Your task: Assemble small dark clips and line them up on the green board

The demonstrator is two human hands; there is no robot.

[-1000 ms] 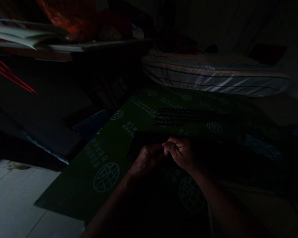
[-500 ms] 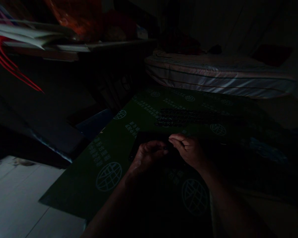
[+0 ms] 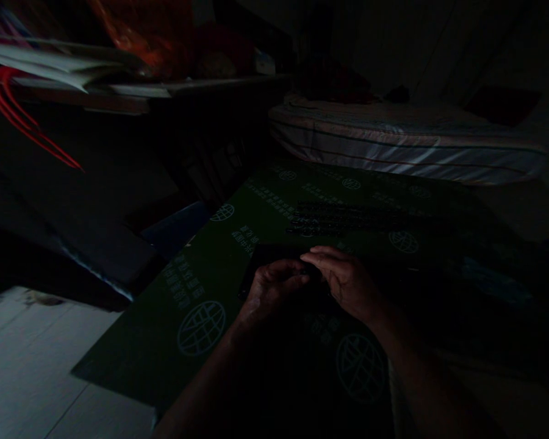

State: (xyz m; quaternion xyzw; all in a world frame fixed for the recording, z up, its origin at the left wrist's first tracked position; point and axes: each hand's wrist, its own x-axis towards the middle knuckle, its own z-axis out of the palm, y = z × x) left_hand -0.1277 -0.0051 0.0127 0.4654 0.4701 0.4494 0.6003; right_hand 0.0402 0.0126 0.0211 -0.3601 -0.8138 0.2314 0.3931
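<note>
In the dim head view, my left hand (image 3: 277,285) is closed in a pinch, with a small dark piece (image 3: 304,271) at its fingertips, too dark to name. My right hand (image 3: 345,281) comes in from the right, its fingers pressed together and their tips at the left hand's fingertips. Whether it grips anything is hidden. Beneath both hands lies a dark flat object (image 3: 265,255), its shape mostly lost in shadow. Beyond them, several dark, rod-like pieces (image 3: 343,218) lie side by side on the green printed board (image 3: 242,292).
To the right is a crumpled bluish plastic piece (image 3: 496,280). A mattress (image 3: 393,143) stands behind the board. At the left, a cluttered desk (image 3: 119,100) holds papers (image 3: 50,64) and an orange bag (image 3: 150,46); red cords (image 3: 36,131) hang from its edge.
My right hand's fingers have moved left onto the left hand's fingertips, closing the small gap between the hands. The left hand keeps its pinch almost in place.
</note>
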